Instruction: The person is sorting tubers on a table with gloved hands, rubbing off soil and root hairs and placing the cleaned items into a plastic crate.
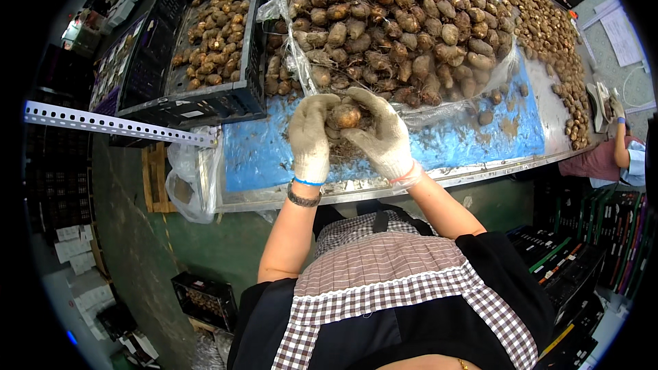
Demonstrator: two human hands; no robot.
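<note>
Both my hands wear pale, dirt-stained knit gloves and meet over the near edge of the table. Between them is a small round brown taro corm (pixel 347 117). My left hand (pixel 312 133) closes on its left side, fingertips bent over the top. My right hand (pixel 382 130) curls round the other side, its thumb lying across the front. Just beyond my fingers rises a large heap of hairy taro corms (pixel 391 27) on clear plastic sheeting (pixel 298 62). Loose dirt and root bits lie under my hands on the blue sheet (pixel 253 151).
A black crate (pixel 199 111) at the left holds cleaner corms. More small corms (pixel 548 27) spread along the right of the table. A perforated metal bar (pixel 116 123) juts out at left. A co-worker's arm (pixel 622 144) shows at far right. Stacked crates (pixel 569 267) stand lower right.
</note>
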